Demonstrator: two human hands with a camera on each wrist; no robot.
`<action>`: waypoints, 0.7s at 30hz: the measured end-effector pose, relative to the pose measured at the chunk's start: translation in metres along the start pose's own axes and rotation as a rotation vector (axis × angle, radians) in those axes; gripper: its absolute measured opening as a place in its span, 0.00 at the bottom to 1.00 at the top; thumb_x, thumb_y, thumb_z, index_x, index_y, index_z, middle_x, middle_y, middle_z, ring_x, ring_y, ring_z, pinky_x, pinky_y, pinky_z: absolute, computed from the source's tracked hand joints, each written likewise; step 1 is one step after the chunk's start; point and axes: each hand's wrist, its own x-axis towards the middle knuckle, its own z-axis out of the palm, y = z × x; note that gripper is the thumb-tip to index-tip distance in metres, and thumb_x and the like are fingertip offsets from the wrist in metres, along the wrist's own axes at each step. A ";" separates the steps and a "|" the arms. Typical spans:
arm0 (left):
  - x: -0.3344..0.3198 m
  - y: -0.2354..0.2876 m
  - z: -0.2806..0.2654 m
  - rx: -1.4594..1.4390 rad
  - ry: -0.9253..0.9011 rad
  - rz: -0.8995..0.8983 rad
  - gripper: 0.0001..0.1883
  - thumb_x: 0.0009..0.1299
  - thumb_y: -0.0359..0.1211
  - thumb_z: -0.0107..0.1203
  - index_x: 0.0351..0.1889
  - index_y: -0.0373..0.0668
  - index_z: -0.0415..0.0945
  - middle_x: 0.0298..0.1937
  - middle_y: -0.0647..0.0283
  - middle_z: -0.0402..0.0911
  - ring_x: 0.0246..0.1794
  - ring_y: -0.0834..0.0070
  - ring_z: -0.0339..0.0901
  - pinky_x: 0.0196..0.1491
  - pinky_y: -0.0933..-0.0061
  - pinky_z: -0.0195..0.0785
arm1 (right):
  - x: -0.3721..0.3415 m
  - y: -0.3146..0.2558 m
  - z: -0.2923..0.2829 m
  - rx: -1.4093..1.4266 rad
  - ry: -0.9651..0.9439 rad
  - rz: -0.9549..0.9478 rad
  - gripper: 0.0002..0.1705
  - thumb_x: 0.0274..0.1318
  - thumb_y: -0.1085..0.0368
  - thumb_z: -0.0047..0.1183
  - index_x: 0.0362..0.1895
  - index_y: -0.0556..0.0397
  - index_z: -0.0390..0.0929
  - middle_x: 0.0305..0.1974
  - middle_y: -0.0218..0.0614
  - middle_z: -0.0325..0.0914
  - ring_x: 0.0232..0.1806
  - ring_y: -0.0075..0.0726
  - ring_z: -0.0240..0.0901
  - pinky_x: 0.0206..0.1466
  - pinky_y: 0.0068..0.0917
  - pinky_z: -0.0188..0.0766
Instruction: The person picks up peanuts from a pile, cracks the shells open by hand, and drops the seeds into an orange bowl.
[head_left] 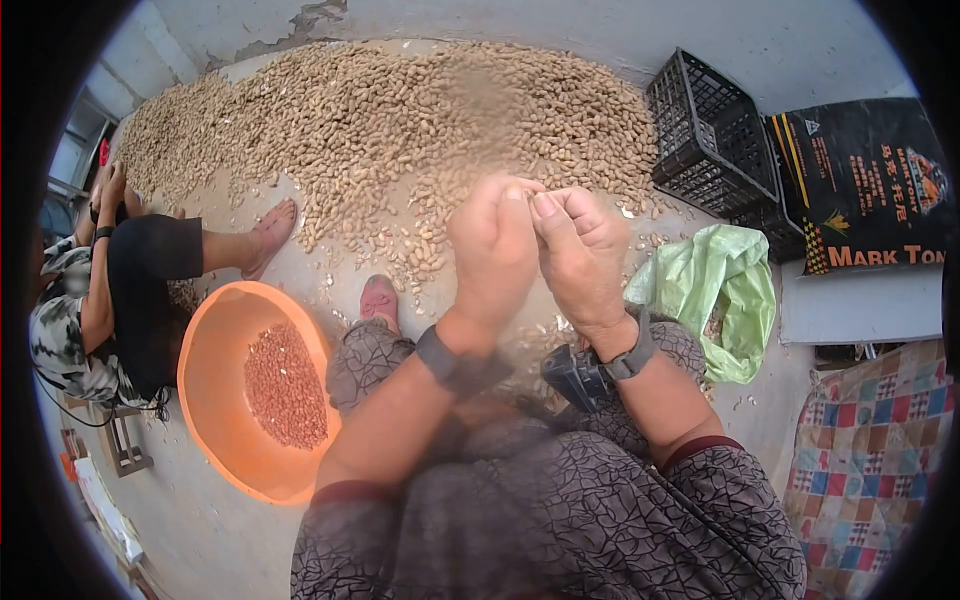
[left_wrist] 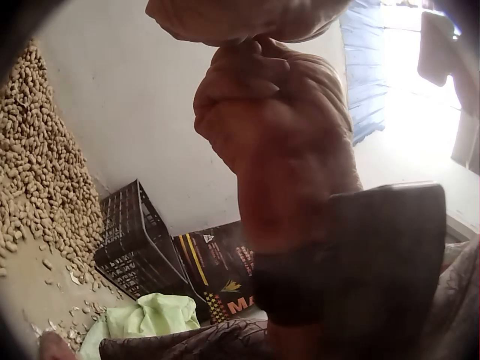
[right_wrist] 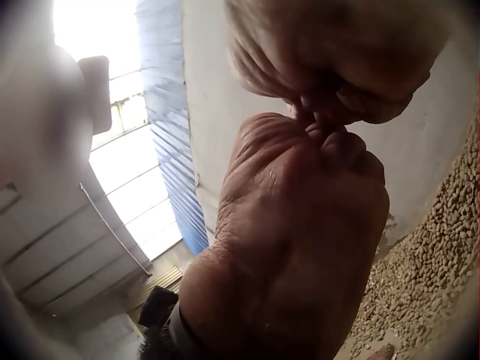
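Between hands point(head_left: 492, 248) point(head_left: 583, 258) — peanut point(head_left: 531, 196) mostly hidden, axis unclear.

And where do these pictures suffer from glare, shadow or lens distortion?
Head view: lens curvature with black corners, a hazy smudge over the peanut heap; left wrist view: upper-right glare, the right hand in shadow; right wrist view: window blown white, left hand dark.

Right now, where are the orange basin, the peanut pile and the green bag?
Orange basin point(head_left: 214, 375), head view: bare inner wall.
Peanut pile point(head_left: 390, 125), head view: its middle.
Green bag point(head_left: 720, 287), head view: crumpled middle.
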 end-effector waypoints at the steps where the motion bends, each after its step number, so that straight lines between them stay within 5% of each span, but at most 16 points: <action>1: 0.000 0.001 0.000 -0.006 0.018 -0.029 0.11 0.69 0.28 0.39 0.32 0.34 0.74 0.22 0.65 0.74 0.22 0.83 0.68 0.26 0.79 0.63 | -0.001 -0.001 0.000 -0.038 -0.002 0.004 0.08 0.56 0.70 0.49 0.26 0.61 0.73 0.21 0.28 0.72 0.23 0.17 0.64 0.25 0.19 0.62; 3: -0.001 0.001 0.000 -0.012 0.036 -0.057 0.11 0.66 0.28 0.40 0.30 0.34 0.74 0.21 0.61 0.76 0.22 0.79 0.70 0.27 0.74 0.65 | -0.002 0.000 0.002 -0.076 -0.004 0.006 0.08 0.56 0.70 0.49 0.27 0.61 0.73 0.20 0.29 0.72 0.23 0.17 0.64 0.25 0.20 0.61; 5: -0.002 0.000 0.001 0.016 0.058 -0.024 0.12 0.71 0.29 0.39 0.32 0.35 0.74 0.23 0.71 0.72 0.22 0.88 0.62 0.25 0.84 0.58 | -0.003 0.001 0.004 -0.216 0.023 -0.111 0.08 0.56 0.70 0.49 0.27 0.61 0.73 0.19 0.31 0.71 0.22 0.19 0.63 0.25 0.22 0.61; 9: -0.002 -0.007 0.002 -0.043 0.099 -0.034 0.12 0.70 0.29 0.39 0.32 0.35 0.75 0.24 0.70 0.73 0.22 0.88 0.62 0.26 0.84 0.58 | -0.004 0.001 0.010 -0.243 0.057 -0.155 0.07 0.56 0.70 0.49 0.27 0.61 0.73 0.19 0.32 0.71 0.22 0.21 0.63 0.25 0.23 0.61; 12: -0.003 -0.007 0.002 -0.087 0.126 -0.122 0.12 0.66 0.28 0.40 0.30 0.33 0.75 0.24 0.60 0.77 0.26 0.78 0.71 0.32 0.75 0.66 | -0.005 0.001 0.011 -0.315 0.069 -0.207 0.07 0.56 0.70 0.49 0.27 0.61 0.73 0.19 0.33 0.71 0.23 0.22 0.64 0.25 0.23 0.61; 14: -0.003 -0.005 0.001 -0.091 0.105 -0.161 0.13 0.70 0.30 0.39 0.33 0.34 0.75 0.26 0.68 0.74 0.25 0.87 0.64 0.28 0.83 0.59 | -0.005 0.004 0.012 -0.295 0.081 -0.196 0.07 0.55 0.70 0.49 0.27 0.61 0.73 0.19 0.35 0.72 0.22 0.23 0.65 0.26 0.24 0.62; 18: -0.002 -0.012 0.003 -0.113 0.124 -0.162 0.13 0.69 0.30 0.39 0.34 0.34 0.75 0.27 0.67 0.74 0.26 0.86 0.65 0.29 0.83 0.60 | -0.004 0.010 0.013 -0.267 0.096 -0.181 0.07 0.55 0.70 0.49 0.28 0.61 0.73 0.19 0.35 0.72 0.22 0.24 0.65 0.26 0.24 0.62; 21: -0.001 -0.013 0.002 -0.098 0.171 -0.164 0.13 0.66 0.29 0.39 0.30 0.32 0.74 0.23 0.61 0.76 0.24 0.78 0.70 0.30 0.74 0.65 | -0.004 0.018 0.013 -0.262 0.106 -0.192 0.07 0.55 0.70 0.49 0.28 0.61 0.73 0.19 0.35 0.72 0.22 0.24 0.65 0.26 0.25 0.62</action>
